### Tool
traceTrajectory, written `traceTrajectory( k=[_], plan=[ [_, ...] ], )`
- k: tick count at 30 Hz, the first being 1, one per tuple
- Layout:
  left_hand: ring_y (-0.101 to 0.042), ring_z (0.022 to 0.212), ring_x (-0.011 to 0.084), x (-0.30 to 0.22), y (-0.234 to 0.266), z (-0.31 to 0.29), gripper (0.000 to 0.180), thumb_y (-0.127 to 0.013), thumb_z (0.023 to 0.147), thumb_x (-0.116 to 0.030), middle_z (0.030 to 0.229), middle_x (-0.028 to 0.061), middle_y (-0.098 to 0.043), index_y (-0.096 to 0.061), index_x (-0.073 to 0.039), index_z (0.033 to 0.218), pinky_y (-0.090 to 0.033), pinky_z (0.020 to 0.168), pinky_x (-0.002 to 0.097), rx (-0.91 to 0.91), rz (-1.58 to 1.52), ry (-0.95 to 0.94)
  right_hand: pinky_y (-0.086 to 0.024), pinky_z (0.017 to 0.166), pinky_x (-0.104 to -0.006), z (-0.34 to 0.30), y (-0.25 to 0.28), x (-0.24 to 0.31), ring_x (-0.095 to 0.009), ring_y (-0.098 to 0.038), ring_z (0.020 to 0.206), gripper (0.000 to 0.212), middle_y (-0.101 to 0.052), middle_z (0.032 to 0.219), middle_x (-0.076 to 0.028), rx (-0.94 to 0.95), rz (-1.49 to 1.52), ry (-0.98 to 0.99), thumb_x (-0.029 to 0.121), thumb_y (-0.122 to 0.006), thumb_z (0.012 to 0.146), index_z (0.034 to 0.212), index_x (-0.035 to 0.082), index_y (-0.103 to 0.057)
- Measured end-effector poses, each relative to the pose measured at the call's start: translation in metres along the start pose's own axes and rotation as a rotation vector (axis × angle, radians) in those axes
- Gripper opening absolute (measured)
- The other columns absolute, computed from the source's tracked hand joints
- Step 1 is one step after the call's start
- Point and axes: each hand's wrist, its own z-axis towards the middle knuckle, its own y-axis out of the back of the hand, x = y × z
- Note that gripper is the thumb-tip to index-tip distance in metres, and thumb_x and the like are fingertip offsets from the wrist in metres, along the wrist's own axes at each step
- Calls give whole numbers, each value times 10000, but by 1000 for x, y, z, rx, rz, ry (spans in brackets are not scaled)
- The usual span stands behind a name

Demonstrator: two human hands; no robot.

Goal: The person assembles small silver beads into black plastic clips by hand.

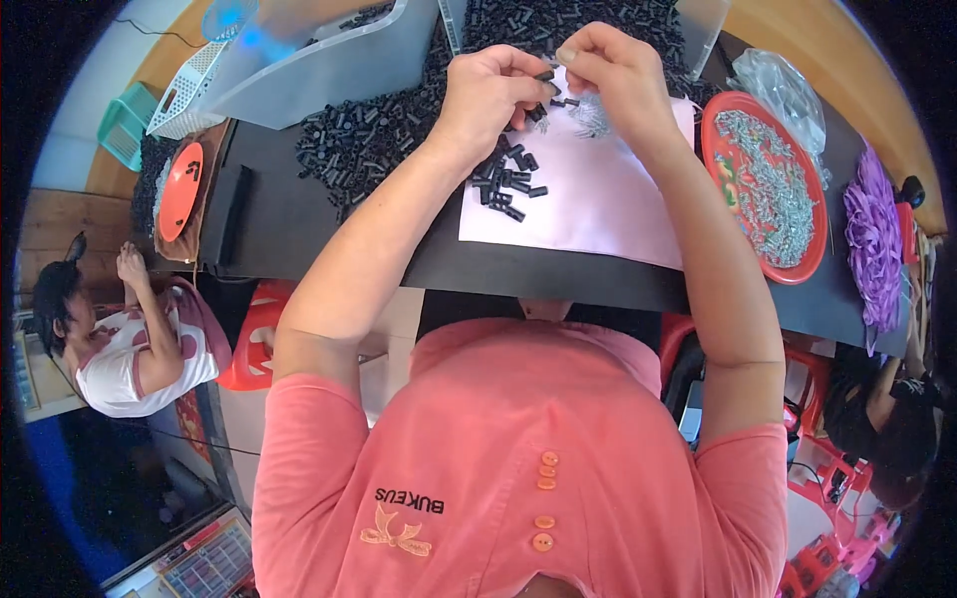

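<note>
My left hand (490, 100) is closed on small black plastic cylinders (544, 82) held between thumb and fingers, above the far edge of a pale pink sheet (588, 214). Close beside it, my right hand (623, 85) pinches thumb and forefinger together. Whatever it holds is too small to name. Loose black cylinders (510, 182) lie on the sheet below my left hand. A little heap of thin silvery metal pieces (592, 120) rests on the sheet between my hands.
More black cylinders (359, 145) are heaped left of the sheet and beyond it. A clear plastic tub (329, 70) stands back left. At right lie a red tray (710, 130) of silvery pieces, a plastic bag (783, 95) and a purple bundle (873, 244). Another person (140, 349) sits at left.
</note>
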Motion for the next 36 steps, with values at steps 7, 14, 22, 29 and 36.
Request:
traceTrajectory(
  k=[7,14,22,29,36],
  plan=[
    [-523,523,107,2,7,3,139,-661,752,-10,683,49,-595,-627,21,883,-406,453,234,38,-66,74,-418,537,-260,0,-12,-14,-108,-521,564,206,-589,619,-52,-17,17,141,187,-619,815,806,-18,-628],
    [-553,537,135,5,16,6,127,-641,795,9,697,76,-612,-630,43,917,-425,467,242,20,-351,73,-457,573,-231,-5,-17,-5,-98,-556,605,165,-605,673,-48,31,232,-80,166,-624,834,822,1,-622],
    [-573,562,133,3,12,4,131,-654,792,19,748,94,-644,-629,51,916,-461,496,237,-34,-248,-8,-432,557,-226,-4,-13,-7,-84,-534,603,124,-583,657,-25,11,187,-31,119,-621,836,817,-4,-616],
    [-537,552,74,1,9,-2,119,-715,741,0,732,35,-652,-673,-3,852,-437,492,205,-31,212,-157,-389,520,-258,-1,-8,-13,-91,-506,573,181,-564,619,-25,28,90,62,158,-614,821,756,-10,-603],
    [-526,562,60,5,9,-2,107,-708,780,-49,725,14,-644,-681,-23,880,-433,493,203,26,300,-190,-388,537,-290,-1,4,0,-135,-507,561,190,-534,588,-39,110,-346,123,180,-607,795,727,3,-594]
  ],
)
